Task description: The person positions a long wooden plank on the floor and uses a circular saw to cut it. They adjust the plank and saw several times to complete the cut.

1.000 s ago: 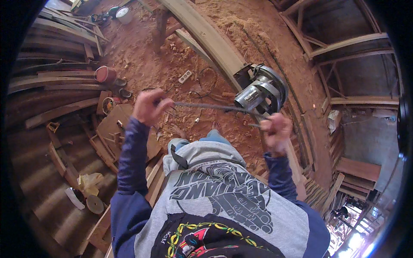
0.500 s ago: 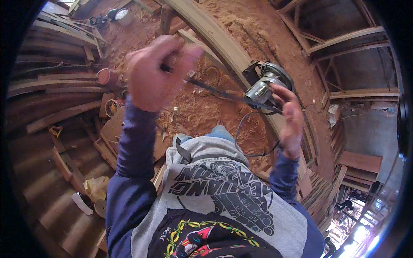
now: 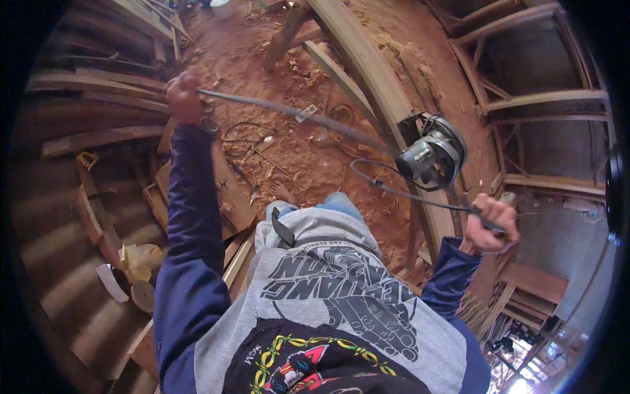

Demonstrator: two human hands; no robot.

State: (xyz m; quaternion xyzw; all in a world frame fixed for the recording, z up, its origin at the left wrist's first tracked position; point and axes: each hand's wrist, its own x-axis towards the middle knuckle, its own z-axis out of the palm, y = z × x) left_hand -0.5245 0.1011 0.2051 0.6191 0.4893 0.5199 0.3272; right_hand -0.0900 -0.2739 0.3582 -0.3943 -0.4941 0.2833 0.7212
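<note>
A grey and black power tool that looks like a circular saw (image 3: pixel 426 154) rests on a long wooden beam (image 3: pixel 369 72), right of centre. Out at the left, my left hand (image 3: pixel 183 98) is closed round the end of a dark strap or cord (image 3: pixel 262 104), pulled nearly straight toward the saw and smeared by motion. A small pale buckle or tag (image 3: pixel 306 113) sits partway along it. Below and right of the saw, my right hand (image 3: pixel 492 223) grips a black cable (image 3: pixel 426 200). That cable curves in a loop below the saw.
Stacked planks (image 3: pixel 98 105) line the left side. Reddish sawdust covers the ground (image 3: pixel 289 151), with cords and scraps on it. Timber frames (image 3: pixel 558 98) stand at the right. A yellowish plastic bag (image 3: pixel 139 261) lies at lower left. My bare foot (image 3: pixel 283 193) shows ahead of me.
My hands have moved apart: the left outward to the left, the right outward and down. The cord stretches longer between left hand and saw. The right hand has closed on the cable.
</note>
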